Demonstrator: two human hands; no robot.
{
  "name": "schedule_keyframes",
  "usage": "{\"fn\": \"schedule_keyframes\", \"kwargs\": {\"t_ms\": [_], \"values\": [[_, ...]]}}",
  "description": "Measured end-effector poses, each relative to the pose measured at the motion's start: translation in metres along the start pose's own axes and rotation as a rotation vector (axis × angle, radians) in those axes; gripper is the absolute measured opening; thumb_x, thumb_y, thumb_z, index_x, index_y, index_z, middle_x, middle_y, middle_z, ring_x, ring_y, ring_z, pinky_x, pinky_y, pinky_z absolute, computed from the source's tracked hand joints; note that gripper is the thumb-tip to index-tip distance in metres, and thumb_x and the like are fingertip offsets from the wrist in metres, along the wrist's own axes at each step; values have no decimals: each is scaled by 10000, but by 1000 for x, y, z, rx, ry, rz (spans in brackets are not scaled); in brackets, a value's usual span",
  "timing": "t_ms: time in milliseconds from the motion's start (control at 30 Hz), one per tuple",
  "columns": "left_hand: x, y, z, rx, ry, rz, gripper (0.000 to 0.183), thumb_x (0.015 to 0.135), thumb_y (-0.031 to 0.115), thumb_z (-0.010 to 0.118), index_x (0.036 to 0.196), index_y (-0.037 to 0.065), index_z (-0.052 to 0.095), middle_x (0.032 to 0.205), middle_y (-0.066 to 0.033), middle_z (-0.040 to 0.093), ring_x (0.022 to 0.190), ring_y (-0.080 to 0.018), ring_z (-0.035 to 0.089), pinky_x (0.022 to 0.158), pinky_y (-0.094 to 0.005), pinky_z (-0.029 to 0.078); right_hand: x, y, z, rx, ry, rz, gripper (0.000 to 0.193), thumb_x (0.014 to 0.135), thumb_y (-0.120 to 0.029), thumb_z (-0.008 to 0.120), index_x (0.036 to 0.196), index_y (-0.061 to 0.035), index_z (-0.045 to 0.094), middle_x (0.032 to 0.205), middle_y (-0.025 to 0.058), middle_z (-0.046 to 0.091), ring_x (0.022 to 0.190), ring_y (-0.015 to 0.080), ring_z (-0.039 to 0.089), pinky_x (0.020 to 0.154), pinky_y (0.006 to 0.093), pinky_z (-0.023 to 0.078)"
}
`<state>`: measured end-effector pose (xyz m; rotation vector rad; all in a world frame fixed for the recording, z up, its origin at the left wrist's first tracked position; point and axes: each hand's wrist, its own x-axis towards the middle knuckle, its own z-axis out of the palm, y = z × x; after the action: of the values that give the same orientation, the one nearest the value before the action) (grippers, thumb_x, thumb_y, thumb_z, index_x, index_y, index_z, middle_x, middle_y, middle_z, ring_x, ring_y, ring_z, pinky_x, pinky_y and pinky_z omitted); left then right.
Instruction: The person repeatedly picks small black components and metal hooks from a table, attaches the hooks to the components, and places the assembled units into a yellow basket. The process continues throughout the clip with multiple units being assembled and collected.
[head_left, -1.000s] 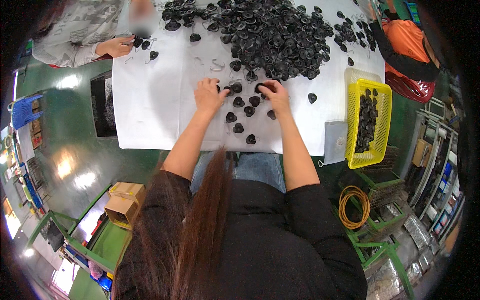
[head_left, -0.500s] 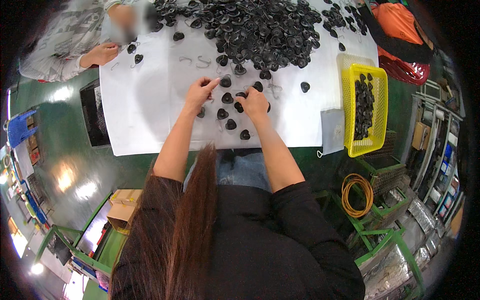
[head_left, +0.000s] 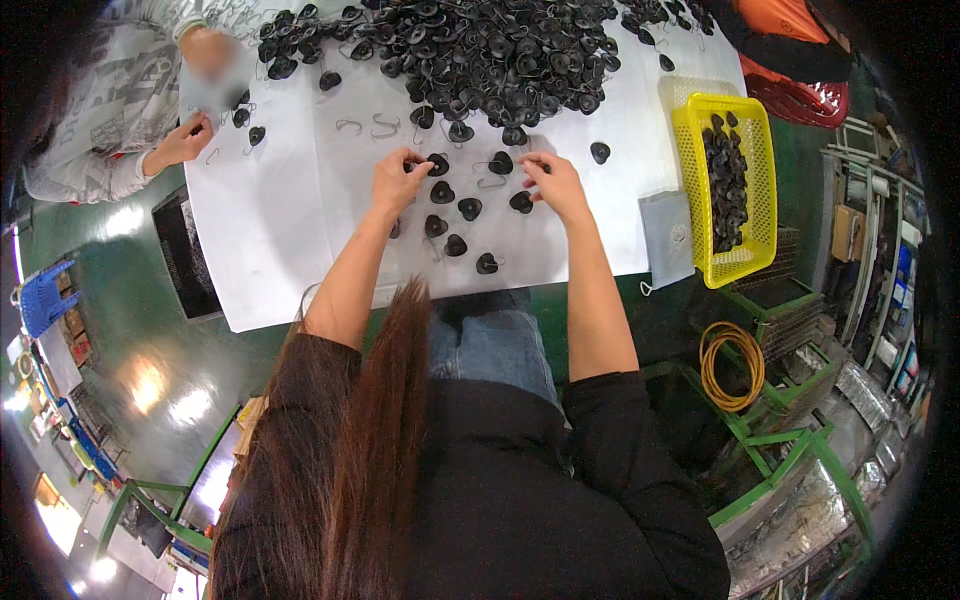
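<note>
My left hand is closed at the fingertips on the edge of a black heart-shaped piece over the white-covered table. To its right, my right hand has thumb and forefinger apart, close beside another black heart-shaped piece. Between the hands lie a similar piece and a thin metal hook. Several more of these pieces are scattered nearer to me. A large heap of black pieces with wire hooks covers the far middle of the table.
A yellow basket holding black pieces stands at the right edge, beside a grey pouch. Loose S-shaped hooks lie left of the heap. Another person's hand works at the far left. A coiled orange hose hangs below right.
My right hand has drawn away to the right from the pieces it was touching, and its fingers have parted. My left hand stays by the same piece. The whole view has shifted slightly.
</note>
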<state>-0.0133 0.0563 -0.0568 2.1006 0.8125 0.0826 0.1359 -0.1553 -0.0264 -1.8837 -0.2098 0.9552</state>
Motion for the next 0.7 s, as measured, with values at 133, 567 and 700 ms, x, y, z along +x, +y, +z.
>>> {"fn": "schedule_keyframes", "kwargs": {"t_ms": [133, 567, 700], "values": [[-6, 2, 5, -84, 91, -38, 232, 764, 257, 655, 856, 45, 632, 712, -109, 620, 632, -215, 582, 593, -319, 447, 35, -26, 58, -641, 203, -209, 204, 779, -255, 598, 920, -110, 623, 920, 92, 629, 819, 278, 621, 696, 395, 485], [-8, 35, -2, -1311, -342, -756, 355, 889, 385, 518, 1007, 54, 564, 856, -65, 613, 568, -78, 460, 526, -209, 426, 25, -68, 76, -70, 81, -67, 234, 658, -241, 729, 752, -34, 675, 733, 68, 676, 642, 146, 624, 640, 264, 475], [0, 46, 0, -1503, -188, -831, 375, 866, 368, 565, 1081, 62, 578, 848, -56, 591, 584, -68, 478, 510, -198, 440, 14, -76, 69, -266, 121, -215, 189, 677, -231, 702, 727, -53, 660, 709, 71, 666, 638, 194, 630, 616, 311, 480]]}}
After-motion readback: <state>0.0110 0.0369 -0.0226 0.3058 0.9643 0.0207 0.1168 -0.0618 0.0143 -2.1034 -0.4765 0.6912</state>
